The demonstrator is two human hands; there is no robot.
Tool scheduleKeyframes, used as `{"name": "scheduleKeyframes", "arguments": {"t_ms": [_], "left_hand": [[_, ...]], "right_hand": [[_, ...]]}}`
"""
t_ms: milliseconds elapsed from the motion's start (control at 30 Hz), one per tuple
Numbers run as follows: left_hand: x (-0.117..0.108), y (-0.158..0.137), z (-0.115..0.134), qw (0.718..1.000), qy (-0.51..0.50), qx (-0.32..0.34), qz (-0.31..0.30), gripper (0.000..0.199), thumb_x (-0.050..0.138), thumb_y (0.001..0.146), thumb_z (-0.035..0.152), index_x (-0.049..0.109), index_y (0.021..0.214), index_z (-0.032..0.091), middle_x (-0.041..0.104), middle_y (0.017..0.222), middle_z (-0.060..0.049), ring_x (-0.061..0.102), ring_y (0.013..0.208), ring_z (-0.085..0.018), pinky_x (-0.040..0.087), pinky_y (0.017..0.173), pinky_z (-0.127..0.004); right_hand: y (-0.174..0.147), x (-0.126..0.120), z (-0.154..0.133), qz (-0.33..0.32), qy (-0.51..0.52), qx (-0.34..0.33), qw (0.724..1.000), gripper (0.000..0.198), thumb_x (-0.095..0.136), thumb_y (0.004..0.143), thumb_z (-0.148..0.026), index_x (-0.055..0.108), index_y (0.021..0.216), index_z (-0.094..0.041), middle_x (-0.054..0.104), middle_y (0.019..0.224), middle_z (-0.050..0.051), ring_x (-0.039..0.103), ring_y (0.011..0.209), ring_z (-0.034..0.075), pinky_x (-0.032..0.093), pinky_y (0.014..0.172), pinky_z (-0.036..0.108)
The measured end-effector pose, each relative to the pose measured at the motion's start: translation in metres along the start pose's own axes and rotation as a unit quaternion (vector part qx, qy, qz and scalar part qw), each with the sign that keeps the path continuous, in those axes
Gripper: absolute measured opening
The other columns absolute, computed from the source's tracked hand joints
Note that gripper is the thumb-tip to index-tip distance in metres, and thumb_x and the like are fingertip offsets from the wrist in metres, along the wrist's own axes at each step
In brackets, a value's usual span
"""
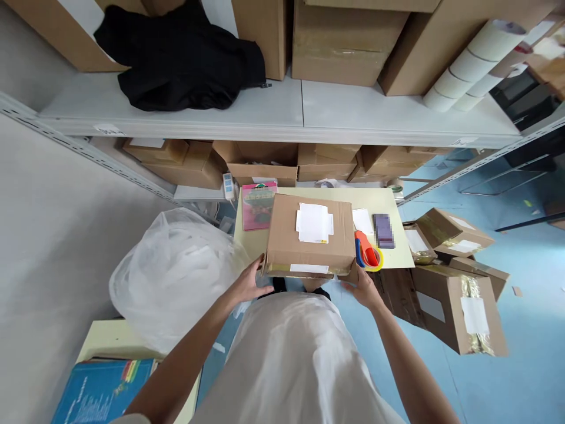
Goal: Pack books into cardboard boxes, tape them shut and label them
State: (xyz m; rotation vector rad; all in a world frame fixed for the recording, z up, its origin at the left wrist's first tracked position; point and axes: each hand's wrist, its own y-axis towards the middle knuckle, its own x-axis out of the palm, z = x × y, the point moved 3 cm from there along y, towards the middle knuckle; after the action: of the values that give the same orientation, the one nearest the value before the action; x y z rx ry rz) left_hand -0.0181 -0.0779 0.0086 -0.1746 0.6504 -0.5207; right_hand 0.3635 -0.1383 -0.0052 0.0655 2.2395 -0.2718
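Note:
A brown cardboard box (286,227) lies on a small cream table (399,253), its near edge overhanging toward my body. White labels are stuck on its top and near side. My left hand (249,284) grips the near left corner, fingers against the side and thumb pointing inward. At the near right corner, my right hand (362,290) holds a cardboard flap and the box edge. Just right of the box sits an orange tape dispenser (364,244) with a yellow-rimmed roll. A white paper (362,221) and a pixelated purple item (384,230) lie beyond it.
A pink booklet (259,206) lies left of the box. A large translucent bag (176,277) bulges at the left. Taped cartons (459,306) are piled on the floor at right. Ahead, a shelf (282,112) carries boxes, a black garment (185,59) and white rolls (468,70).

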Motion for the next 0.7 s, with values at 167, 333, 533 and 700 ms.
{"name": "scheduleKeyframes", "arguments": {"t_ms": [167, 333, 533, 700], "left_hand": [[0.0, 0.005, 0.01, 0.994, 0.002, 0.014, 0.108, 0.057, 0.048, 0.08, 0.023, 0.045, 0.136, 0.02, 0.063, 0.125, -0.012, 0.062, 0.111, -0.024, 0.049, 0.095, -0.04], [-0.042, 0.022, 0.026, 0.983, 0.027, 0.019, 0.18, 0.034, 0.04, 0.087, 0.032, 0.062, 0.108, 0.018, 0.07, 0.086, -0.008, 0.066, 0.076, -0.021, 0.051, 0.074, -0.031], [-0.114, 0.071, 0.06, 0.964, -0.051, 0.07, 0.252, 0.031, 0.043, 0.087, 0.04, 0.062, 0.096, 0.017, 0.068, 0.083, -0.006, 0.062, 0.078, -0.02, 0.048, 0.074, -0.03], [-0.13, 0.099, 0.058, 0.96, -0.036, -0.004, 0.279, 0.032, 0.047, 0.086, 0.032, 0.061, 0.109, 0.016, 0.07, 0.096, -0.009, 0.064, 0.086, -0.024, 0.047, 0.083, -0.033]], "right_hand": [[0.001, -0.006, -0.019, 0.061, -0.111, 0.074, 0.989, 0.023, 0.043, 0.079, -0.03, 0.059, 0.093, -0.022, 0.065, 0.073, 0.007, 0.063, 0.067, 0.028, 0.046, 0.06, 0.037], [0.021, -0.057, -0.042, 0.129, -0.106, 0.051, 0.985, 0.033, 0.044, 0.081, -0.036, 0.06, 0.105, -0.019, 0.067, 0.076, 0.009, 0.061, 0.065, 0.025, 0.042, 0.058, 0.032], [0.078, -0.137, -0.071, 0.231, -0.062, 0.014, 0.971, 0.043, 0.044, 0.084, -0.042, 0.055, 0.118, -0.017, 0.07, 0.084, 0.011, 0.062, 0.073, 0.025, 0.044, 0.062, 0.033], [0.127, -0.148, -0.071, 0.203, -0.028, 0.022, 0.979, 0.048, 0.045, 0.086, -0.046, 0.054, 0.12, -0.014, 0.069, 0.088, 0.014, 0.062, 0.074, 0.025, 0.046, 0.062, 0.035]]}}
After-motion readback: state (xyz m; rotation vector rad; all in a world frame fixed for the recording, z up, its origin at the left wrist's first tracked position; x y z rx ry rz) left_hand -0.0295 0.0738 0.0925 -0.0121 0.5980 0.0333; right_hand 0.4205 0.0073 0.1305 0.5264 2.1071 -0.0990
